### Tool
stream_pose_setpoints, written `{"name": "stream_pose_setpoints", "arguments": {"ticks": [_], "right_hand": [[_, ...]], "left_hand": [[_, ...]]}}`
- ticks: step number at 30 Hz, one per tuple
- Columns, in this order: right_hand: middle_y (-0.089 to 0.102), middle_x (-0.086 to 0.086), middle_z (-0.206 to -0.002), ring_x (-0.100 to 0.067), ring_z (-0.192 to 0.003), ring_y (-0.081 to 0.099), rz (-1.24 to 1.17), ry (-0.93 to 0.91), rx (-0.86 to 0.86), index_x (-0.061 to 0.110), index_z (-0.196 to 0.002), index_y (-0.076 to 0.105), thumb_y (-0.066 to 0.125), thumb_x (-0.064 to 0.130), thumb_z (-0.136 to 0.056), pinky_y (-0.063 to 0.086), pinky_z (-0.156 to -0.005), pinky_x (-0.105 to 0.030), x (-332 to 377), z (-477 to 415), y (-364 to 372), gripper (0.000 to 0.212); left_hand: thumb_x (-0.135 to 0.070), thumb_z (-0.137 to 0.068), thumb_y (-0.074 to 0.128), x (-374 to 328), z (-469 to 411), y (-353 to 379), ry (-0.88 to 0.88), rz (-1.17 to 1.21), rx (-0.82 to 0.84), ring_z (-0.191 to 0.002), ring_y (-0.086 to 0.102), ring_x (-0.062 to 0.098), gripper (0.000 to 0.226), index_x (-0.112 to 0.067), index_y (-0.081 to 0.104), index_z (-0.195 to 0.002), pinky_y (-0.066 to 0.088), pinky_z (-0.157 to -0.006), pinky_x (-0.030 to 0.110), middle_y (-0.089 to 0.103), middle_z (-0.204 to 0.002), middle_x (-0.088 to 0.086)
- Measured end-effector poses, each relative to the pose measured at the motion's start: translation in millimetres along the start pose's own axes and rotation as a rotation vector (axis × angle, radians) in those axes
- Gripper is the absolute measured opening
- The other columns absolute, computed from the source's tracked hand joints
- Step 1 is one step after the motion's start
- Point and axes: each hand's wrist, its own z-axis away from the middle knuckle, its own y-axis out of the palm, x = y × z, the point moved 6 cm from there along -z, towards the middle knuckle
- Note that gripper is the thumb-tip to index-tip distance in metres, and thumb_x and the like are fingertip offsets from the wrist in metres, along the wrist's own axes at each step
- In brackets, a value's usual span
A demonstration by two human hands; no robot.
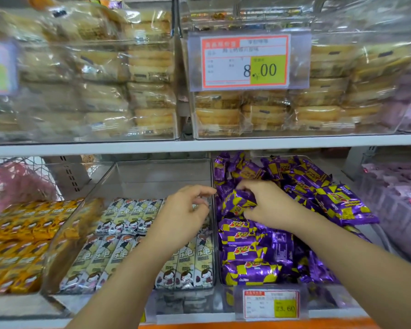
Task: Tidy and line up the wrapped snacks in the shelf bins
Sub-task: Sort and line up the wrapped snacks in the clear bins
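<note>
On the lower shelf, a clear bin (152, 169) holds white cartoon-printed snack packs (128, 217) lined up in two rows, with its back half bare. The bin to its right is heaped with purple and yellow snack packs (318, 186); those at its front (247, 252) lie stacked flat. My right hand (268, 205) grips one purple and yellow pack (237, 203) at the left side of that bin. Over the white packs hovers my left hand (183, 212), its fingers loosely curled near the divider wall, holding nothing that I can see.
A bin of orange snack packs (17, 238) stands at the left, pink packs (394, 198) at the right. The upper shelf (199, 144) carries clear bins of wrapped cakes (318, 103) with a price tag (246, 60). A second price tag (271, 303) hangs on the purple bin's front.
</note>
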Motion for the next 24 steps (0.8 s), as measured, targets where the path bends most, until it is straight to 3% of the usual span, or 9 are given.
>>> {"name": "stream_pose_setpoints", "arguments": {"ticks": [4,6,9,11,13,15,17,21,24], "right_hand": [[0.062,-0.006,-0.113,-0.021,-0.104,0.059,0.088,0.018,0.122,0.022,-0.126,0.049,0.059,0.034,-0.089,0.049,-0.088,-0.036,-1.0,10.2,13.6,0.04],[0.059,-0.007,-0.108,-0.026,-0.099,0.062,0.064,0.018,0.11,0.026,-0.117,0.042,0.055,0.031,-0.091,0.051,-0.084,-0.044,-1.5,12.8,16.5,0.029],[0.05,0.002,-0.102,-0.02,-0.093,0.057,0.051,-0.022,0.018,0.024,-0.101,0.045,0.055,0.023,-0.091,0.049,-0.082,-0.035,-1.4,12.4,11.7,0.014],[0.047,0.009,-0.103,-0.013,-0.096,0.053,0.037,-0.058,-0.037,0.025,-0.112,0.049,0.056,0.02,-0.091,0.045,-0.082,-0.027,1.8,12.1,6.1,0.022],[0.043,0.011,-0.11,-0.011,-0.095,0.051,0.101,-0.086,-0.011,0.033,-0.134,0.039,0.053,0.019,-0.094,0.045,-0.082,-0.026,4.9,11.9,7.2,0.044],[0.043,0.007,-0.114,-0.016,-0.092,0.053,0.233,-0.11,0.047,0.038,-0.132,0.038,0.048,0.02,-0.096,0.045,-0.077,-0.03,7.5,11.7,11.5,0.042],[0.042,0.009,-0.103,-0.014,-0.085,0.05,0.233,-0.11,0.029,0.034,-0.12,0.046,0.048,0.019,-0.095,0.042,-0.072,-0.029,6.3,11.7,9.5,0.029],[0.059,0.006,-0.085,-0.012,-0.076,0.057,0.037,-0.069,-0.079,0.025,-0.103,0.058,0.064,0.022,-0.088,0.051,-0.072,-0.032,-2.4,15.1,6.5,0.016],[0.066,0.007,-0.084,-0.009,-0.077,0.061,0.068,-0.049,0.012,0.026,-0.102,0.063,0.061,0.027,-0.09,0.048,-0.069,-0.026,-7.9,17.4,15.9,0.011]], "left_hand": [[-0.011,-0.094,0.047,-3.1,3.2,-0.4,0.005,0.005,0.01,-0.045,0.045,-0.016,0.034,-0.034,0.06,-0.115,0.032,-0.042,0.007,0.059,-0.101,-0.011],[-0.01,-0.094,0.046,-3.3,4.6,-0.6,0.007,0.014,0.02,-0.045,0.045,-0.016,0.034,-0.032,0.06,-0.116,0.032,-0.042,0.006,0.059,-0.102,-0.009],[-0.009,-0.095,0.046,-3.7,5.8,-0.8,0.016,0.014,0.036,-0.046,0.046,-0.017,0.034,-0.031,0.06,-0.117,0.034,-0.043,0.006,0.057,-0.103,-0.011],[-0.009,-0.096,0.046,-2.7,5.8,-1.5,0.018,0.015,0.039,-0.047,0.046,-0.016,0.033,-0.031,0.06,-0.117,0.035,-0.044,0.006,0.057,-0.104,-0.011],[-0.009,-0.096,0.046,-1.8,5.5,-1.5,0.023,0.014,0.042,-0.047,0.046,-0.016,0.033,-0.031,0.06,-0.118,0.035,-0.044,0.005,0.057,-0.106,-0.012],[-0.009,-0.096,0.046,-0.9,4.8,-0.8,0.029,0.024,0.044,-0.048,0.046,-0.017,0.033,-0.03,0.06,-0.118,0.035,-0.044,0.005,0.057,-0.105,-0.011],[-0.008,-0.095,0.047,0.1,4.5,-0.2,0.034,0.029,0.043,-0.047,0.046,-0.018,0.033,-0.029,0.061,-0.117,0.034,-0.044,0.005,0.058,-0.105,-0.009],[-0.008,-0.095,0.047,1.1,4.3,0.2,0.047,0.022,0.042,-0.046,0.045,-0.018,0.033,-0.028,0.061,-0.117,0.034,-0.044,0.004,0.059,-0.108,-0.006],[-0.01,-0.096,0.047,-0.3,3.8,0.8,0.059,-0.008,0.03,-0.046,0.045,-0.017,0.033,-0.029,0.06,-0.119,0.035,-0.046,0.004,0.057,-0.11,-0.009]]}}
